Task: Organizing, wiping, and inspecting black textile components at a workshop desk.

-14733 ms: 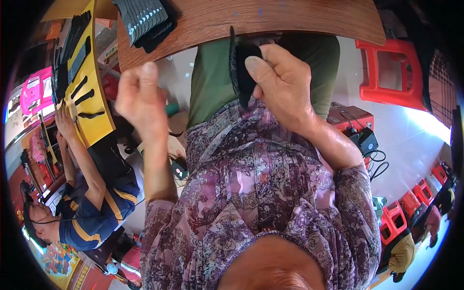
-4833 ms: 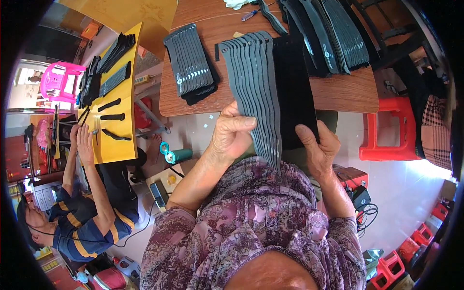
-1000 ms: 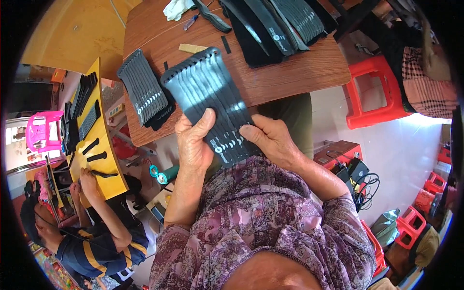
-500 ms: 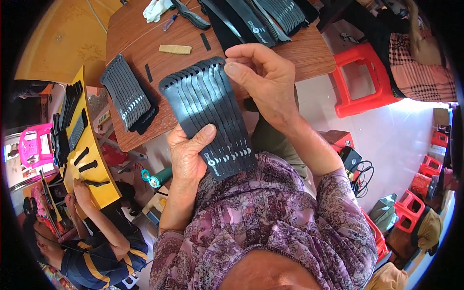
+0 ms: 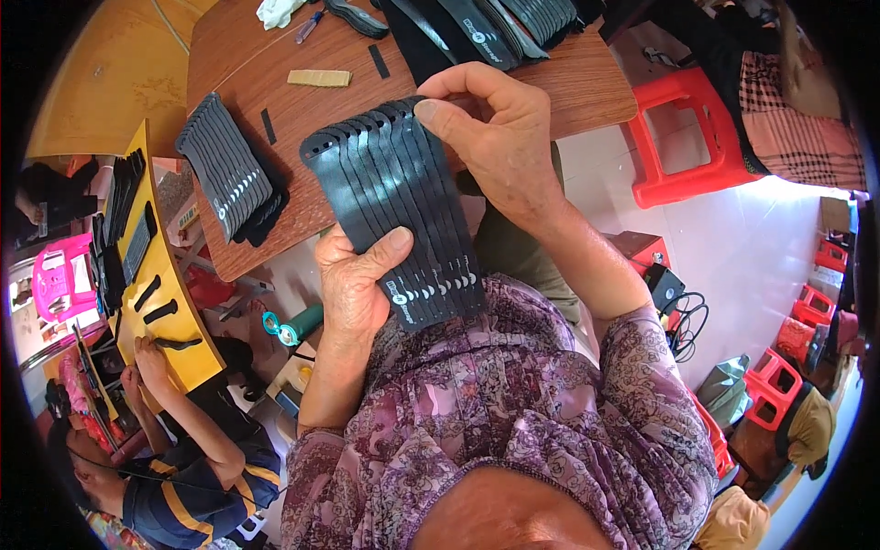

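Observation:
A fanned stack of flat black straps (image 5: 390,197), with holes at the far end and white printing at the near end, is held up in front of my chest. My left hand (image 5: 351,286) grips its near left side, thumb on top and fingers underneath. At the far right corner, my right hand (image 5: 502,137) pinches the end of the strap there between thumb and forefinger. Another fanned stack of black straps (image 5: 220,165) lies on the brown table (image 5: 275,46), left of the held ones.
More black straps (image 5: 472,27) lie at the table's far side, near a tan strip (image 5: 319,78) and a screwdriver (image 5: 309,27). A red stool (image 5: 646,137) stands at right. On the left, another person's hands (image 5: 151,362) work at a yellow table (image 5: 197,344).
The table and its contents have shifted slightly left and up in the view. My right hand has moved a little up and left at the straps' far corner; my left hand keeps its grip.

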The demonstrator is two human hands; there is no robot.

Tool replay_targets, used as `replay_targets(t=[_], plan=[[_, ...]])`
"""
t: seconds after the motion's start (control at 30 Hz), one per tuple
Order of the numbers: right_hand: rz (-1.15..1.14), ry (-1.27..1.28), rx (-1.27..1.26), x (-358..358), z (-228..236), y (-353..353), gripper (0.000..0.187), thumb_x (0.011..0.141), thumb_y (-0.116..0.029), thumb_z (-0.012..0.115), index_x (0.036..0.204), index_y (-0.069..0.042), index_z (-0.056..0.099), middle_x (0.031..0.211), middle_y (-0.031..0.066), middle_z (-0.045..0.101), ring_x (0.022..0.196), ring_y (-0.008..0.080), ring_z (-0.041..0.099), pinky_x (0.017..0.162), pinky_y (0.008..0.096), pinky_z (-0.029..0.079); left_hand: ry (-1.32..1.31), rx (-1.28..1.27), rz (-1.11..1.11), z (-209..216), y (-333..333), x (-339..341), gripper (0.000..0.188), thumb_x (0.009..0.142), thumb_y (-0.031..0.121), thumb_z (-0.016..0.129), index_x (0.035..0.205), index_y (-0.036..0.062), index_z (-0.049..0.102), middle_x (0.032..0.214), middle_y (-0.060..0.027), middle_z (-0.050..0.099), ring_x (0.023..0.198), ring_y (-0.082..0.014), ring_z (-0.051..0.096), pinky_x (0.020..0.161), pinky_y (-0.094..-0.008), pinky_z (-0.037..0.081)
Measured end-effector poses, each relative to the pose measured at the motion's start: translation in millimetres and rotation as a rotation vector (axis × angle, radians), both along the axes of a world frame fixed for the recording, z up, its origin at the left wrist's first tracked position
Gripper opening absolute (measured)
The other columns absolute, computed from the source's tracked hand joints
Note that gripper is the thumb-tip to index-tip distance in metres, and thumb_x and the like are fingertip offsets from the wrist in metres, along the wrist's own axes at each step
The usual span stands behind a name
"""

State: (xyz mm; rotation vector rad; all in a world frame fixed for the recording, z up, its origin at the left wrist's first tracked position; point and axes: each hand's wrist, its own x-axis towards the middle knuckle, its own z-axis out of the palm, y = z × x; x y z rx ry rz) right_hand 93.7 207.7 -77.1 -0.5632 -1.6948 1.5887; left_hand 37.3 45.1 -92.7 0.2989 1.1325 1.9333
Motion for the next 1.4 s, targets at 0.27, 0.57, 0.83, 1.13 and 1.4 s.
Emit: replay_targets(t=[0.27, 0.57, 0.83, 1.13, 1.4], plan=[[0.019, -0.032, 0.008, 2.9, 0.8, -2.5, 0.011, 0.076, -0.004, 0.062, 0.085, 0.001, 0.061, 0.069, 0.0026, 0.059, 0.062, 0.0056, 0.054, 0.052, 0.0194, 0.043, -0.034, 0.009, -0.02, -2.8, -2.4, -3.0, 0.034, 0.071, -0.002, 0.068, 0.103, -0.0045, 0.058, 0.097, -0.0129, 0.063, 0.084, -0.0193, 0.061, 0.078, -0.0318, 0.049], [0.0, 0.039, 0.262, 4.9, -4.5, -4.3, 0.02, 0.079, 0.001, 0.059, 0.096, -0.007, 0.066, 0.083, -0.0018, 0.057, 0.064, 0.0023, 0.049, 0.05, 0.0154, 0.039, 0.02, -0.013, -0.059, -3.8, -2.8, -6.6, 0.034, 0.07, -0.002, 0.068, 0.102, -0.0049, 0.058, 0.098, -0.013, 0.063, 0.084, -0.019, 0.061, 0.078, -0.0315, 0.048], [0.003, 0.02, 0.44, 6.4, -10.1, -1.3, 0.017, 0.08, 0.0, 0.058, 0.09, -0.009, 0.068, 0.083, -0.0004, 0.056, 0.06, 0.0034, 0.047, 0.049, 0.0161, 0.037, -0.009, -0.051, -0.051, -4.9, -0.3, -7.5, 0.033, 0.07, -0.002, 0.069, 0.101, -0.0042, 0.059, 0.096, -0.0125, 0.064, 0.083, -0.0183, 0.061, 0.078, -0.0315, 0.048], [0.002, -0.028, 0.419, 7.6, -11.2, -1.9, 0.015, 0.08, 0.002, 0.058, 0.089, -0.005, 0.067, 0.085, 0.0024, 0.057, 0.078, 0.0077, 0.055, 0.064, 0.0187, 0.043, -0.012, -0.041, -0.06, -6.4, 1.7, -5.9, 0.033, 0.069, 0.0, 0.07, 0.1, -0.0041, 0.059, 0.095, -0.0121, 0.064, 0.082, -0.0176, 0.061, 0.078, -0.0311, 0.048], [-0.059, -0.183, 0.443, 2.7, -0.6, -7.9, 0.014, 0.074, -0.009, 0.065, 0.087, -0.005, 0.064, 0.078, 0.0012, 0.054, 0.061, 0.0065, 0.049, 0.054, 0.0197, 0.041, -0.01, -0.018, -0.066, -6.9, 3.7, -4.7, 0.031, 0.07, -0.002, 0.069, 0.099, -0.0043, 0.059, 0.095, -0.0112, 0.064, 0.082, -0.0167, 0.061, 0.076, -0.03, 0.049]])
